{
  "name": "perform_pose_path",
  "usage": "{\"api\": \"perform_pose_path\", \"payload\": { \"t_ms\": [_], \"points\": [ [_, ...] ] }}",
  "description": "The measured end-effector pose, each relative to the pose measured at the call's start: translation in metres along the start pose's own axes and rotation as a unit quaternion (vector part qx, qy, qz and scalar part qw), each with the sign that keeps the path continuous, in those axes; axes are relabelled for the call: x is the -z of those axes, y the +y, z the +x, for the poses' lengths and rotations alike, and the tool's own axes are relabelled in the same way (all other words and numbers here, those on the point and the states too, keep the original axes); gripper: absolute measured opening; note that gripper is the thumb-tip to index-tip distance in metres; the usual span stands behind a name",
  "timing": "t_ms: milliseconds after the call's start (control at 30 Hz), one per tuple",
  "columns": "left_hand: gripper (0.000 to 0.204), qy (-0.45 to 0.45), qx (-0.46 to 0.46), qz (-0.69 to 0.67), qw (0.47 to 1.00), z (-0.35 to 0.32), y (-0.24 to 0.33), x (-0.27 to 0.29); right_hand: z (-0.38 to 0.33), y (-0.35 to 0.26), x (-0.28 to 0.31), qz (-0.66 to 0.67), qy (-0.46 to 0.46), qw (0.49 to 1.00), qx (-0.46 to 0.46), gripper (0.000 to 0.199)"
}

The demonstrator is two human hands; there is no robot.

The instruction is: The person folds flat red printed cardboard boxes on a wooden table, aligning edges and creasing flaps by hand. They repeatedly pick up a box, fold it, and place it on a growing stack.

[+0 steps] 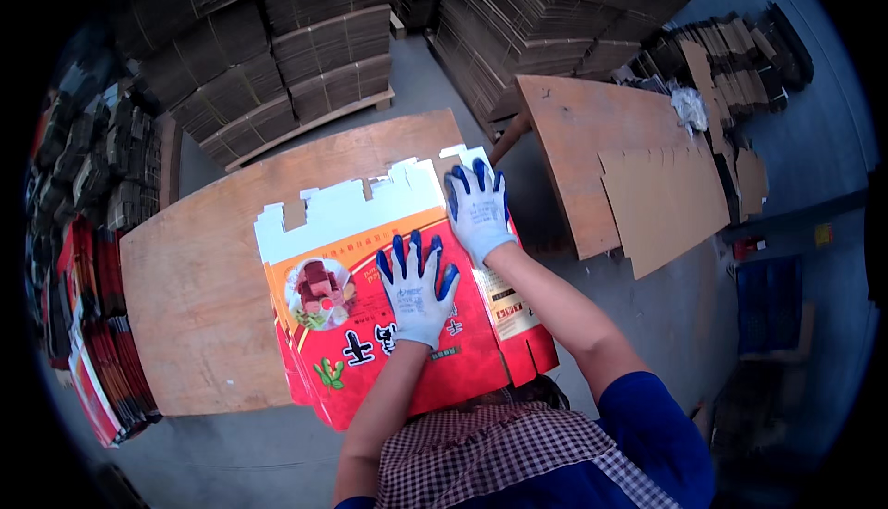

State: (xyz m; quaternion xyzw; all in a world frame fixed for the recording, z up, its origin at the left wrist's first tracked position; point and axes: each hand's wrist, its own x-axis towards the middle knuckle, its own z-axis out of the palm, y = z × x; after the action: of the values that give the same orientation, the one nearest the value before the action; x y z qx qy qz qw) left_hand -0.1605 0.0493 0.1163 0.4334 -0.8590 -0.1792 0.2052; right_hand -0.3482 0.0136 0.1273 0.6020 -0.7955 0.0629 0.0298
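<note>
A flat printed cardboard carton blank [370,375], mostly red with an orange band and white slotted flaps, lies on a wooden table [199,306] and reaches past its near edge. My left hand [418,292], in a white glove with blue fingertips, rests spread on the middle of the red panel, right of a round food picture. Farther off and to the right, my right hand [478,208], gloved alike, lies with fingers stretched over the blank's right side panel and white flap. Both palms face down. Whether more blanks lie beneath this one, I cannot tell.
Bundled cardboard stacks [338,56] stand on pallets at the back. To the right, another wooden table [573,153] bears a brown cardboard sheet [666,199] and crumpled clear plastic [689,109]. Red printed blanks [106,361] are piled left of my table.
</note>
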Motion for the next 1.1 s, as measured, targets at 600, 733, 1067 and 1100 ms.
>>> {"api": "perform_pose_path", "payload": {
  "t_ms": [600, 733, 1067, 1100],
  "points": [
    [0.064, 0.024, -0.005, 0.015, 1.000, -0.001, -0.006, -0.008, -0.264, 0.026, 0.046, 0.078, 0.013, 0.997, -0.015, 0.063],
    [0.051, 0.077, 0.031, -0.158, 0.984, -0.009, 0.005, 0.003, -0.316, 0.134, 0.021, 0.142, 0.108, 0.939, -0.293, 0.084],
    [0.055, 0.088, 0.178, -0.127, 0.972, -0.022, 0.095, 0.060, -0.361, 0.522, -0.098, 0.513, 0.229, 0.443, -0.699, 0.071],
    [0.054, 0.095, 0.157, -0.064, 0.981, -0.024, 0.097, 0.066, -0.354, 0.535, -0.105, 0.538, 0.234, 0.424, -0.690, 0.076]
  ]
}}
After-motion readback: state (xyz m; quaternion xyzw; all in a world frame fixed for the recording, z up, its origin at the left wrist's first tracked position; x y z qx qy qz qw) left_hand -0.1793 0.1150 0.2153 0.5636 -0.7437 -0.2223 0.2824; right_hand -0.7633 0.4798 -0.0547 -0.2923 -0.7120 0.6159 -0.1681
